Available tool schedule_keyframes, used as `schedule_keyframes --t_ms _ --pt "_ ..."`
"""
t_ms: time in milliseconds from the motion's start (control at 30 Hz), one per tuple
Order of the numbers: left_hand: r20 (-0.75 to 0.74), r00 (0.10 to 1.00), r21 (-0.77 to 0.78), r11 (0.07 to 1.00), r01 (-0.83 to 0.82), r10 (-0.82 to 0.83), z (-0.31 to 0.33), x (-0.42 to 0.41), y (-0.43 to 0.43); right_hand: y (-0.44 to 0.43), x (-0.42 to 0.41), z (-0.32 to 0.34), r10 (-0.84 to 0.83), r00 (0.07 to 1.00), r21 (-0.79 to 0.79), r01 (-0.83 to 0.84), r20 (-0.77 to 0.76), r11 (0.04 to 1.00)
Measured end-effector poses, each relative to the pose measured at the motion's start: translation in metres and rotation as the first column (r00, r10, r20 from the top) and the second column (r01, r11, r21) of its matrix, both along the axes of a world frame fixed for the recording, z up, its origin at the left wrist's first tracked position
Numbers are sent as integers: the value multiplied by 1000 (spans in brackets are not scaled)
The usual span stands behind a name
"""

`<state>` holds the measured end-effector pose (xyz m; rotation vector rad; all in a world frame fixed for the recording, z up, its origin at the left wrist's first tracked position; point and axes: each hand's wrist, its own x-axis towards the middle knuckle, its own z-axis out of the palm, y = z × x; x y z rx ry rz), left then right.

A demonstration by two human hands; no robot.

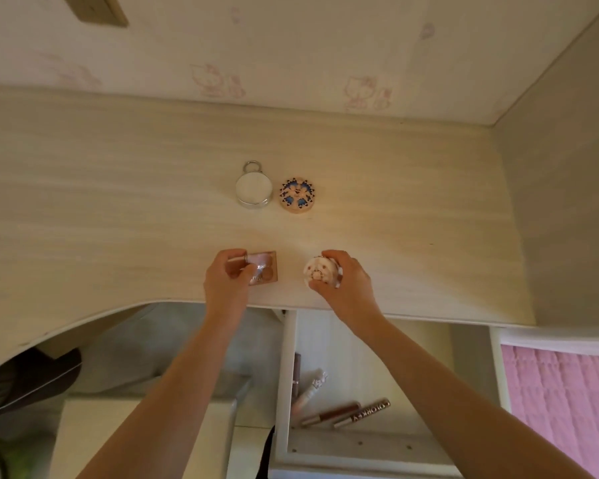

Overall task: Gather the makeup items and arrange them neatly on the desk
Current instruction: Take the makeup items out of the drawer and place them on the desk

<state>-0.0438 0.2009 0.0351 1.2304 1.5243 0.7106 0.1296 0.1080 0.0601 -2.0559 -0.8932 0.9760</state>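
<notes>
Gripping a square rose-brown palette (265,267) on the pale wooden desk (118,202), the left hand (227,273) curls round it; the right hand (346,274) holds a round cream patterned compact (320,273).

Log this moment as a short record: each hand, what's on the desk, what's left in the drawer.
left hand: grips the square pink palette near the front edge of the desk
right hand: grips the round white compact, beside the palette but apart from it
back row: silver-rimmed tin and blue-patterned compact, close side by side
drawer: open below the desk, slim tubes lying inside
status: tubes not yet on the desk
</notes>
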Motion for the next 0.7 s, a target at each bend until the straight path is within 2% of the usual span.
schedule_keyframes --t_ms 267,433,567,633,700 --pt "-74 997 -80 997 2 -8 -8 0 43 52 -18 -7 64 998 -51 -64 8 997" --pt "-221 973 9 998 69 -65 -3 3 53 62 -20 -13 41 999 -54 -43 -29 998" --pt "-427 894 71 980 184 -137 -9 0 60 62 -19 -17 103 989 -24 -101 108 995" --pt "-465 871 76 972 221 -162 -11 -1 61 60 -17 -21 141 972 -11 -141 191 990" --pt "-481 863 137 958 250 -156 -10 -1 56 57 -16 -23 125 971 -3 -127 204 992"
